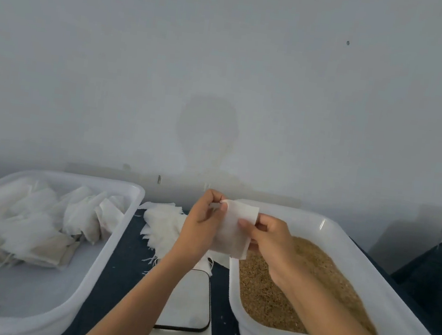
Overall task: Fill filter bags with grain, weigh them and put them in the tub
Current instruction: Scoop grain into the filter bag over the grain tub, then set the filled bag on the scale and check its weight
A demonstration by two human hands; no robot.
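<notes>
Both hands up over the scale (187, 299), left hand (201, 226) pinching the empty filter bag (234, 230) at its top corner, right hand (269, 237) pinching its side edge, so it looks like the opening step, with scooping grain (297, 285) from the right tub (344, 238) next.

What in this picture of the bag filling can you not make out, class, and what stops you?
- Scale display: head view, cut off by the bottom edge, partly behind the left forearm.
- Filter bag contents: opaque, pinched by the left hand and right hand.
- Filled bags, left tub: blurred, uncountable.
</notes>
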